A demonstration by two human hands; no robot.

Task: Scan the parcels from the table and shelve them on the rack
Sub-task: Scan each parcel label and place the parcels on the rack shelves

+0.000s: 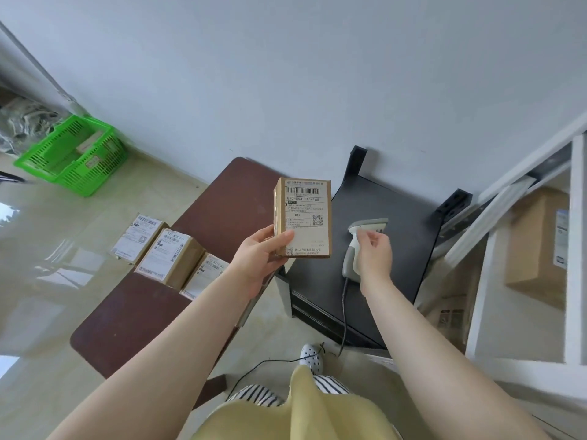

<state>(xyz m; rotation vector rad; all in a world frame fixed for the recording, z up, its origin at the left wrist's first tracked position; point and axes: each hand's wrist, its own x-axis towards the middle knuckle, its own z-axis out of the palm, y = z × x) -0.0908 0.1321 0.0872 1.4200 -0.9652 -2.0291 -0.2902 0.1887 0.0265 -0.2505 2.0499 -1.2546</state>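
Item: small cardboard parcel (303, 217), upright, label side toward the camera; barcode at the top, a QR code lower right, printed code "070-054-B14-160". Held in the air above the gap between the brown table (133, 319) and the black cabinet (390, 249).

Left hand (259, 258): grips the parcel at its lower left corner, thumb across the label face, the other fingers behind.

Right hand (373, 252): over the handle of the barcode scanner (359, 236), fingers loosely curled and spread; whether they actually close on the handle cannot be told. The grey-white scanner lies on the cabinet top, head pointing away from the person, its dark cable (344, 312) running down off the front edge toward the floor.

On the table, left side: three further cardboard parcels (168, 255) in a row, labels up, just beside one another.

Right edge: white rack (479, 296) holding a large cardboard box (536, 246) on one shelf; a printed carton shows lower down behind the rack post.

Far left on the floor: green plastic basket (73, 154) with small items inside, beside a pile of bagged goods.

Bottom: yellow garment, striped trousers, one white perforated shoe (313, 358).
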